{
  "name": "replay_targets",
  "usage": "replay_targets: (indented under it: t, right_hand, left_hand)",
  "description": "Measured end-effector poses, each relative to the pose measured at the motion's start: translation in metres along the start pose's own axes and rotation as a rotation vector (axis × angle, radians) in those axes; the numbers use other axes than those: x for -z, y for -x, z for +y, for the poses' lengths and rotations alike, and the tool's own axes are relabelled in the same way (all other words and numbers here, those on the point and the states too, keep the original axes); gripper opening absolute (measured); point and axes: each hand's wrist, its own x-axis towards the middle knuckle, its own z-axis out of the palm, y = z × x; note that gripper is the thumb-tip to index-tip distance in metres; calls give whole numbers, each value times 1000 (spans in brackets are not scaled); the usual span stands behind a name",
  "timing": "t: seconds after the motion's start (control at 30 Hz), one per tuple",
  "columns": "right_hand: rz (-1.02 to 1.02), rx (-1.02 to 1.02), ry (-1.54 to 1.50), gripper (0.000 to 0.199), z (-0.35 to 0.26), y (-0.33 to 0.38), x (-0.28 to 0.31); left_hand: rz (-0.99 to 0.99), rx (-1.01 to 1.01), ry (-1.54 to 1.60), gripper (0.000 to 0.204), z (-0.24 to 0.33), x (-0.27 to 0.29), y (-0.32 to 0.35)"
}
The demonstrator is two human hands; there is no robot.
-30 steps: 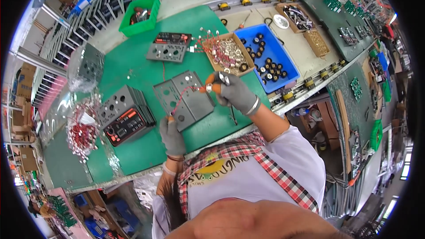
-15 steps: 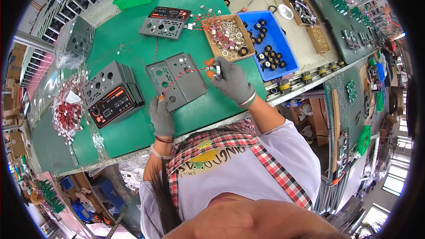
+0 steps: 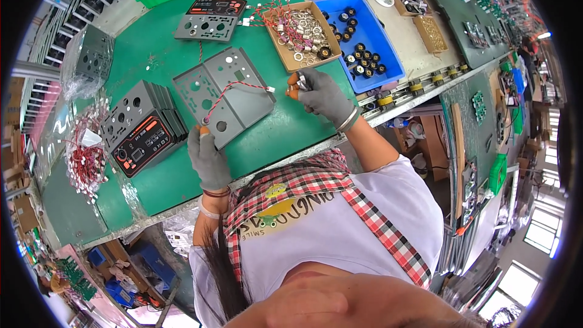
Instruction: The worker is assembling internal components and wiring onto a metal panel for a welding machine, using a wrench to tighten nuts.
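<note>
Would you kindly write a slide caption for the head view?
Gloved left hand at a perforated grey metal panel crossed by a twisted red cable; gloved right hand holding a small silvery part.

Panel [image 3: 254,102], one: grey sheet metal, creased along a line through the middle; round holes and slots, including a square cutout; raised far-right edge. Lies on the green counter [image 3: 261,150], turned askew.

Lead [image 3: 228,86], one: thin, red, twisted wire, ending in a white connector [image 3: 271,89]. Loosely curved across the panel; near end at a hole beside the left fingers [image 3: 204,129], connector over the right edge.

Metal piece [image 3: 303,82], one: small, silvery, pinched in the right fingers [image 3: 293,93]; exact form unclear.
</note>
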Motion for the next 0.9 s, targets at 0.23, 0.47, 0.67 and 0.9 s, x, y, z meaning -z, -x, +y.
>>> replay_targets:
  t: [0.23, 0.47, 0.67, 0.9]
  right_hand:
    - [-110, -99, -136, 30, -5, -2, 0]
    - [-134, -40, -339, 29, -14, 4, -5]
    - [-151, -26, -355, 28, -18, 12, -6]
    - [100, 202, -332, 22, -36, 15, -15]
  left_hand:
    - [108, -80, -78, 30, 15, 23, -18]
    - [126, -121, -61, 34, 28, 29, -22]
    - [131, -114, -81, 32, 30, 25, -18]
    - [-23, -138, 30, 33, 35, 17, -9]
